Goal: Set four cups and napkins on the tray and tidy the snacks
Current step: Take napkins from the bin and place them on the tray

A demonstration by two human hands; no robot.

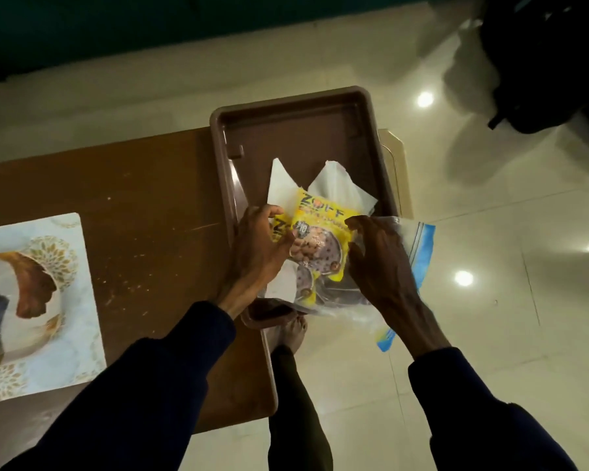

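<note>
A brown plastic tray (296,130) sits at the right end of the wooden table. White napkins (334,188) lie in it. Yellow snack packets (323,232) are half inside a clear zip bag with a blue strip (419,253), held above the tray's near part. My left hand (262,246) grips the packets at their left side. My right hand (378,260) holds the bag's clear plastic at its opening. No cups are in view.
The wooden table (150,205) carries a patterned placemat (38,300) at the left. A pale object (397,164) stands beyond the tray's right edge. Glossy tile floor (490,300) lies to the right, with a dark object (541,62) at the top right. A bare foot (293,334) stands below the tray.
</note>
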